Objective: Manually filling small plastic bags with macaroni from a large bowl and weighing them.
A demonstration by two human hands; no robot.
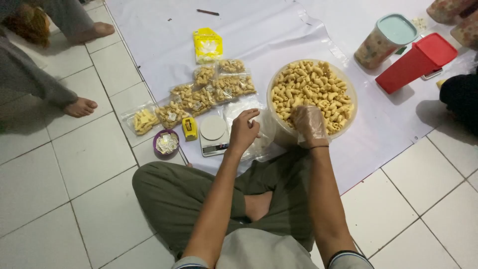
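Observation:
I sit cross-legged on a tiled floor. My left hand (244,130) pinches the edge of a clear plastic bag (259,142) lying beside a small white kitchen scale (213,134). My right hand (309,124), covered by a thin clear plastic glove, rests at the near rim of a large clear tub (348,89) heaped with yellow curled snacks (311,87). Whether the gloved fingers hold any snacks I cannot tell.
Several filled snack bags (209,94) lie in a row on a white sheet (279,30), with a yellow packet (207,45), a small yellow object (189,128) and a purple bowl (166,142). A lidded jar (386,40) and red container (418,60) sit far right. Another person's bare feet (82,106) are at left.

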